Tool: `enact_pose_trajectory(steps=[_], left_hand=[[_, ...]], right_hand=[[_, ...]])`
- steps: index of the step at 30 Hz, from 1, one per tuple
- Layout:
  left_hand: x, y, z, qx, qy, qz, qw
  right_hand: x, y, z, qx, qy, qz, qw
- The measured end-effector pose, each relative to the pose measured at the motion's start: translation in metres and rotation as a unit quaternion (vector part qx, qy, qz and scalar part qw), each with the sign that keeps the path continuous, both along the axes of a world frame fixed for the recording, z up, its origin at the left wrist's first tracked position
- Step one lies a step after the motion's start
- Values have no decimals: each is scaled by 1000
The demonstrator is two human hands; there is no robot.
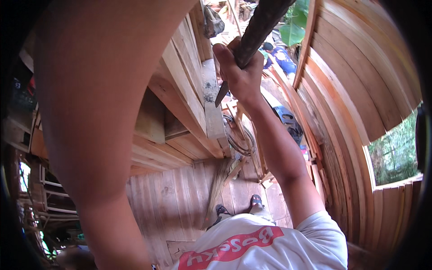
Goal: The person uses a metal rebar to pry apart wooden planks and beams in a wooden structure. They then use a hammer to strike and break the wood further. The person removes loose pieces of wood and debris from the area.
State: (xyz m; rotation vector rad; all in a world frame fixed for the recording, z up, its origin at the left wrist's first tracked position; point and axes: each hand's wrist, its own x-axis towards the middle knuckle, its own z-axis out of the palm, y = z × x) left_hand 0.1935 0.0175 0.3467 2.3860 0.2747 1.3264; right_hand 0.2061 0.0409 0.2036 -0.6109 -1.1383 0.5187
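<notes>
1. The right hand (240,74) is raised at the top of the view, its fingers (225,58) wrapped tight around a dark, rough wooden handle (261,27) that slants up out of the top edge.
2. A thin grey blade (221,95) sticks down from under that fist, its tip beside a pale wooden beam (213,117).
3. The left forearm (96,126) fills the left side, close to the camera and running up past the top edge; its hand is out of view, so the state of its fingers cannot be told.
4. Stacked planks (180,90) slope down from the upper middle toward the plank floor (175,202).
5. Two sandalled feet (238,209) stand on the floor, just beside a broom (220,184) leaning there.
6. A curved wall of boards (355,76) rises on the right, with a window opening (393,153) onto green leaves.
</notes>
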Motion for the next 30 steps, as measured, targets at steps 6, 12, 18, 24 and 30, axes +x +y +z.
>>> enact_pose_trajectory(steps=[6,12,18,24,30], left_hand=[[-27,13,2,24,-5,68,997],[-78,14,-1,3,-31,129,991],[-123,5,-6,70,-34,182,980],[-144,-3,-10,109,-35,175,978],[-129,-14,-22,-31,-122,142,982]], right_hand=[[-32,59,-35,-36,-18,37,999],[-52,80,-82,-93,-158,83,980],[-72,24,12,74,-84,178,978],[-92,18,14,40,-114,89,989],[-76,25,11,85,-172,94,977]])
